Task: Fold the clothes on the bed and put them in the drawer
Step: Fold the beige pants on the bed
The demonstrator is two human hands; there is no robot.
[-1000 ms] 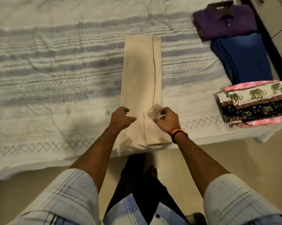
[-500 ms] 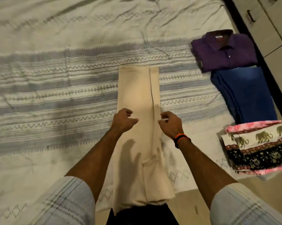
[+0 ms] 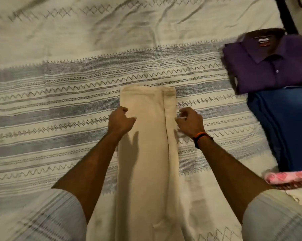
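Striped bedspread [image 3: 60, 110] under beige trousers [image 3: 145, 153], near end cut off.

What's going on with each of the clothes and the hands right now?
beige trousers: folded lengthwise, flat on the bed, not yet folded short.
left hand: fingers curled at the trousers' left edge.
right hand: fingers curled at the right edge.
purple shirt: folded.
blue trousers: folded.
pink patterned cloth: folded, mostly out of view.

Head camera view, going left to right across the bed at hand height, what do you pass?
left hand → beige trousers → right hand → blue garment
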